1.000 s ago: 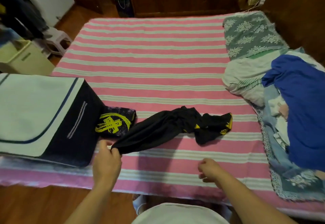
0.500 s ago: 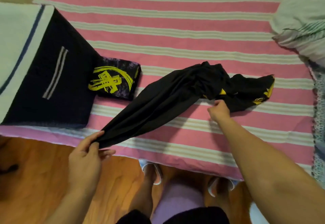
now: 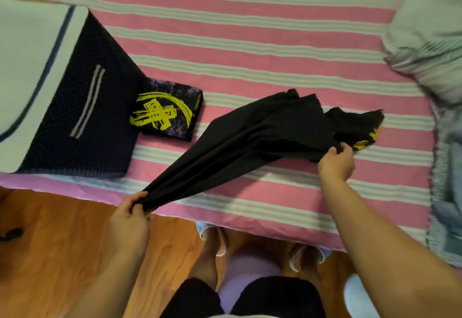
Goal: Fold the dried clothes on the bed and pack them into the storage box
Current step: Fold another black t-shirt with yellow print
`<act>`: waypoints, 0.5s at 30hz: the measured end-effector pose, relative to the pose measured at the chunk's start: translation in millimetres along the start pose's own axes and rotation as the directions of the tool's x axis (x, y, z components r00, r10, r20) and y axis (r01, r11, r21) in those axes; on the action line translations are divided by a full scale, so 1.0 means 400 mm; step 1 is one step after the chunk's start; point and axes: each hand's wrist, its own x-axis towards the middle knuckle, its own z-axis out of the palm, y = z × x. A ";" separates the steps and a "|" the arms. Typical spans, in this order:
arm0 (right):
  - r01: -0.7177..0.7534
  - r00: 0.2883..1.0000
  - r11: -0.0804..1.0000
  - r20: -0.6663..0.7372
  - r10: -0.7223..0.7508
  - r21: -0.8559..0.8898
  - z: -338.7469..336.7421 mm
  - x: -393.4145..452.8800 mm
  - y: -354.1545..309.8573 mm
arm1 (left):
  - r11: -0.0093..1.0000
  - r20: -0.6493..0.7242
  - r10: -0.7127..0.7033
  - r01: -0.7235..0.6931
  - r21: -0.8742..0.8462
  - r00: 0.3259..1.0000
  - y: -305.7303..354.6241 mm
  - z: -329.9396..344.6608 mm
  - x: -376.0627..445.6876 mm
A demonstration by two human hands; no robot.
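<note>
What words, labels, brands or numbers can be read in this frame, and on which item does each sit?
None can be read.
Folded black shirt: a yellow brush-stroke emblem, a graphic without letters.
Black garment gripped by both hands: a yellow print at its right end, too crumpled and partly hidden to read.
Storage box: two pale stripes only, no text.
</note>
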 end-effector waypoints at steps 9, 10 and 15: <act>0.669 0.742 0.508 0.520 -0.423 -0.542 -0.527 -0.093 0.244 | 0.983 0.013 -0.178 0.178 -0.041 0.984 0.001 -0.019 0.051; 0.663 0.747 0.501 0.538 -0.390 -0.557 -0.548 -0.093 0.260 | 0.982 0.015 -0.181 0.182 -0.058 0.983 -0.001 -0.015 0.046; 0.598 0.801 0.624 0.343 -0.491 -0.503 -0.578 -0.112 0.266 | 0.953 -0.050 -0.261 0.249 -0.175 0.964 -0.028 0.011 0.034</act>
